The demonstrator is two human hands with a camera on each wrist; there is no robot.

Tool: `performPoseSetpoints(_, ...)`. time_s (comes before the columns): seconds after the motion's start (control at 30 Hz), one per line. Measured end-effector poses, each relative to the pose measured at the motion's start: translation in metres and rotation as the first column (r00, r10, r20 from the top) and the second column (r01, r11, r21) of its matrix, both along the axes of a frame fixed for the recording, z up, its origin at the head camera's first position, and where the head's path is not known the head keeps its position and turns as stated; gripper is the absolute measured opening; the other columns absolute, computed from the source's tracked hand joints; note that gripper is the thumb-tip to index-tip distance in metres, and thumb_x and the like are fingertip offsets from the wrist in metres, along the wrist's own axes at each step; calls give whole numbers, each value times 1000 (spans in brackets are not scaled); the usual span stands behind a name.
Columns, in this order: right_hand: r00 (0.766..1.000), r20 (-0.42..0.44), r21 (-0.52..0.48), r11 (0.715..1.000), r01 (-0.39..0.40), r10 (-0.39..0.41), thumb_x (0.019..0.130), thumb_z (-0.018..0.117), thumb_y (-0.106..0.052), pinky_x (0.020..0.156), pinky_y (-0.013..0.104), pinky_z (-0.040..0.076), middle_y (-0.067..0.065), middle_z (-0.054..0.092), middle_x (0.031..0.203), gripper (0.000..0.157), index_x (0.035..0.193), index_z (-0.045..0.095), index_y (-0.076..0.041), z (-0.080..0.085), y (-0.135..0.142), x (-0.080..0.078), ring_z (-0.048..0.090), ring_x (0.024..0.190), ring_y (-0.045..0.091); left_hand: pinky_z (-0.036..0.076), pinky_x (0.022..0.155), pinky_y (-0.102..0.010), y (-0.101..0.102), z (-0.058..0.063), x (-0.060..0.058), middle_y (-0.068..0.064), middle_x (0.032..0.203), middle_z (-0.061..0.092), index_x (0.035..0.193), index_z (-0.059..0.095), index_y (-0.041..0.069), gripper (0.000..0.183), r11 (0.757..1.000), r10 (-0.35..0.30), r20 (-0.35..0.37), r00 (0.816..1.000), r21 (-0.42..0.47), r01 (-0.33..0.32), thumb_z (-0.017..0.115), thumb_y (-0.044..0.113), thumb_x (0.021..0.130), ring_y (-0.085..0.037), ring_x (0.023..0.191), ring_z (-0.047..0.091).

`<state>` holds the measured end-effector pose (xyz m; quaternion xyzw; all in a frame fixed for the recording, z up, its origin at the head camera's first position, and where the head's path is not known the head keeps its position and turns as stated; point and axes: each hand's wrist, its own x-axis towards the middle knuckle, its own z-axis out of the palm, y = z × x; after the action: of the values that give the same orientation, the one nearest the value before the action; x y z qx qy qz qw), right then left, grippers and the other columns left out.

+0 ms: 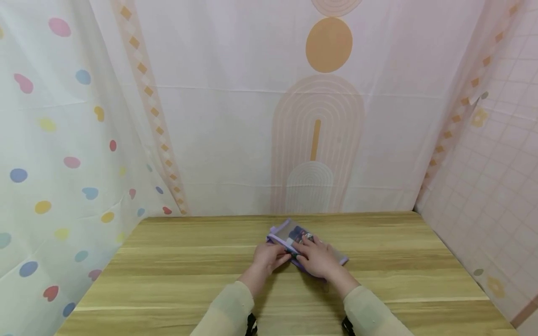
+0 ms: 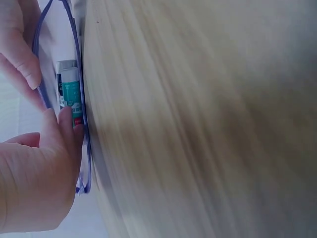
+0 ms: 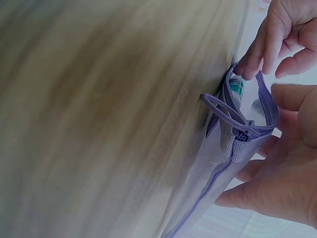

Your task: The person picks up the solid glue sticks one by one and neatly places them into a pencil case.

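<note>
A mesh zip pouch (image 1: 282, 232) with purple trim lies on the table, its mouth gaping toward the left hand. In the left wrist view, a glue stick (image 2: 72, 91) with a green label sits inside the mouth, beside another similar tube. My left hand (image 1: 269, 256) reaches in at the opening; its nearly straight fingertips touch the glue stick's end, thumb apart. My right hand (image 1: 317, 256) grips the upper layer of the pouch, thumb by the raised zipper rim (image 3: 270, 106) and fingers spread over the mesh. Darker items show through the mesh, partly hidden under this hand.
The wood-grain table (image 1: 189, 280) spreads around the pouch on all sides. A patterned curtain (image 1: 227, 154) hangs behind its far edge, with more cloth at left and right. A zipper pull loop (image 3: 223, 109) sticks out from the pouch's corner.
</note>
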<state>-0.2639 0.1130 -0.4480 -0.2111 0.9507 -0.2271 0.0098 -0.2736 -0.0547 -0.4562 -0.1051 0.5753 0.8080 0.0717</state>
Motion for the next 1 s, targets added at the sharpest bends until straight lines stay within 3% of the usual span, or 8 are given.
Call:
performPoseSetpoints(0.17, 1000, -4, 67, 998, -1, 1, 103, 53, -22, 105, 77, 18, 18, 40, 152, 35, 136, 62, -16, -3, 1, -1, 26, 141, 49, 58, 84, -37, -7, 1, 3, -27, 93, 61, 115, 45, -27, 28, 1000, -1, -8, 1000, 10, 1, 50, -17, 89, -25, 81, 67)
performPoseSetpoints(0.37, 1000, 25, 95, 995, -7, 4, 103, 53, -23, 107, 76, 15, 16, 36, 155, 35, 137, 61, -17, -2, 1, -1, 21, 143, 48, 59, 83, -36, -18, 9, 7, -25, 89, 62, 119, 43, -29, 32, 1000, -7, -2, 1000, 0, 7, 50, -15, 91, -25, 79, 68)
performPoseSetpoints(0.6, 999, 33, 63, 998, -15, 13, 103, 53, -23, 108, 76, 14, 17, 37, 154, 36, 137, 61, -16, 0, 3, 3, 20, 143, 48, 60, 77, -32, -31, 15, 15, -23, 92, 62, 120, 45, -26, 33, 988, -107, -28, 994, -118, 103, 50, -6, 95, -23, 78, 67)
performPoseSetpoints(0.77, 999, 17, 26, 999, -35, 35, 103, 54, -25, 108, 75, 15, 18, 37, 154, 39, 140, 58, -15, 2, 10, 8, 20, 143, 48, 60, 78, -38, -40, 16, 24, -36, 109, 61, 123, 45, -23, 34, 951, -182, -85, 980, -267, 153, 51, -1, 98, -32, 87, 70)
performPoseSetpoints(0.87, 999, -4, -4, 999, -49, 49, 102, 55, -25, 108, 75, 16, 20, 37, 153, 42, 142, 55, -13, 3, 16, 13, 21, 142, 49, 59, 82, -43, -46, 16, 29, -37, 113, 59, 123, 47, -23, 35, 920, -223, -146, 964, -357, 160, 54, -1, 98, -40, 96, 68)
performPoseSetpoints(1.0, 997, -57, -31, 998, -55, 53, 101, 57, -25, 105, 78, 16, 22, 39, 152, 44, 143, 53, -10, 4, 27, 18, 25, 140, 52, 59, 80, -41, -53, 18, 37, -26, 107, 64, 120, 54, -19, 33, 841, -261, -246, 933, -533, 95, 60, 2, 95, -36, 95, 66)
